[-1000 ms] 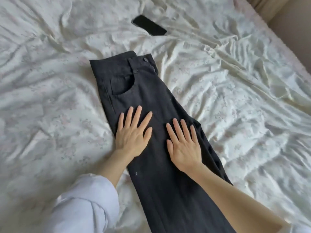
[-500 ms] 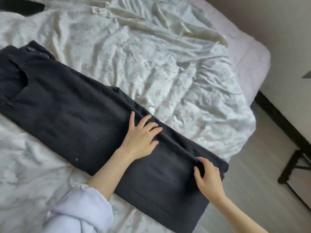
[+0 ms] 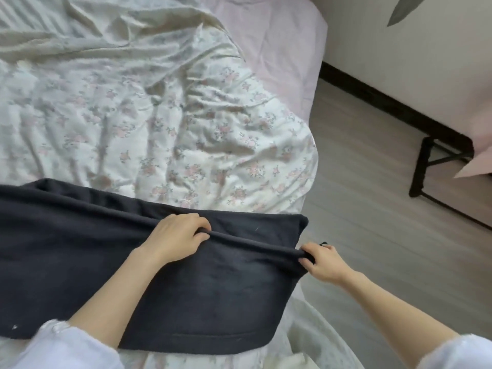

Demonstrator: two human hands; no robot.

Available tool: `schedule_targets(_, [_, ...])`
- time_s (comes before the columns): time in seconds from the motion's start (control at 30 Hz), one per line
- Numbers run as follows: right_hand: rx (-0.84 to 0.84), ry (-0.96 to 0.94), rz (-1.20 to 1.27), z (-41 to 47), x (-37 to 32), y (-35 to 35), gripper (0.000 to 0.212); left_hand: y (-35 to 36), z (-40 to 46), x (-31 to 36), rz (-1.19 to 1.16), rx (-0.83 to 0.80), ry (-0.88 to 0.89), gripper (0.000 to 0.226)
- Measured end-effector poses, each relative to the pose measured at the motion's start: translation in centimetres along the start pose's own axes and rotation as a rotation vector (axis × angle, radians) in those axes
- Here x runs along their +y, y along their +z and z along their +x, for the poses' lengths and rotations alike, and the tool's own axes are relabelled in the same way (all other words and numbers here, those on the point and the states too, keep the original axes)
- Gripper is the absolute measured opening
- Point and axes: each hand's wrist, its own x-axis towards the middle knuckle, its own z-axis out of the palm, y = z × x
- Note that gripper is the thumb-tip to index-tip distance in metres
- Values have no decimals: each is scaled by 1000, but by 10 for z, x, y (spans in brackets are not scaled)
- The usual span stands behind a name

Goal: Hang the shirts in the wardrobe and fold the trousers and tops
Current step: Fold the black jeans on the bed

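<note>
Trousers (image 3: 87, 265) are lying flat along the near edge of the bed (image 3: 279, 43), long axis running left to right, hem end at the bed's right edge and a bit over it. Both hands have a raised ridge of the dark cloth: left hand (image 3: 175, 239) pinches it about mid-leg with curled fingers, right hand (image 3: 320, 261) grips it right at the hem end. So the right hand is the 1 nearest the hem, and I'd guess the fold goes leftward toward the waist, which is out of view. Floral sheet (image 3: 165, 129) is rumpled behind.
</note>
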Motion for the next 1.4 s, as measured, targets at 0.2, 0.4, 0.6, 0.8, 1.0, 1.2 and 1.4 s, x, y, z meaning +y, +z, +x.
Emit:
schedule_targets(0.2, [130,-41,90,2,31,-36,21,-23,12,8,-105,-55,-72,14])
schedule_targets(0.4, [-16,123,-6,43,37,-52,19,-36,46,30,-23,-71,-124,24])
schedule_targets(0.6, [305,238,32,60,11,-48,37,-12,55,50,87,170,-134,40])
schedule_targets(0.8, [584,-188,138,23,-47,-17,43,1,25,50,-95,462,-503,42])
schedule_targets(1.0, [492,-339,-21,28,-94,-22,43,23,-36,32,-454,688,-1047,51])
schedule_targets(1.2, [360,-262,12,50,-139,-49,29,67,-95,23,-1036,893,-1461,57])
schedule_targets(1.4, [233,-278,-40,54,-136,-54,23,91,-101,42,-1145,951,-1504,45])
